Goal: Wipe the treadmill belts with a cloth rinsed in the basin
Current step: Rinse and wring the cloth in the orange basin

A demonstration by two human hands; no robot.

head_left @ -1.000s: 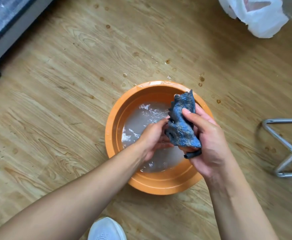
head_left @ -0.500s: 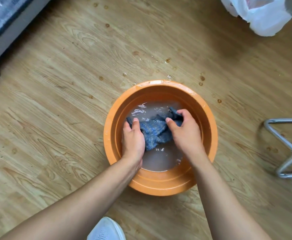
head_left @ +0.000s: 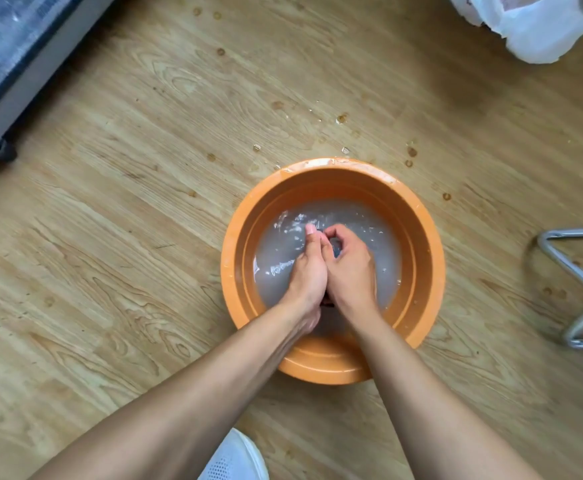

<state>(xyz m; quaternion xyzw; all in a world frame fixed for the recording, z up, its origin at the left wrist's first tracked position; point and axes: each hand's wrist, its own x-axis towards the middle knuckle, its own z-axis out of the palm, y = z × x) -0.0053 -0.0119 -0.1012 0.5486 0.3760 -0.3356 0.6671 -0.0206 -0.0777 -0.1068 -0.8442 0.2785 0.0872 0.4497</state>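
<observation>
Water clouds the orange basin on the floor; left hand and right hand, pressed together, clench a dark cloth barely showing between them.

The round orange plastic basin stands on the wood-grain plank floor. In its water the left hand and right hand touch side by side, with the dark blue cloth between them. Behind-left lies the grey-framed treadmill, behind-right the white plastic bag, right the bent metal tube frame, and in front the white mesh shoe.
</observation>
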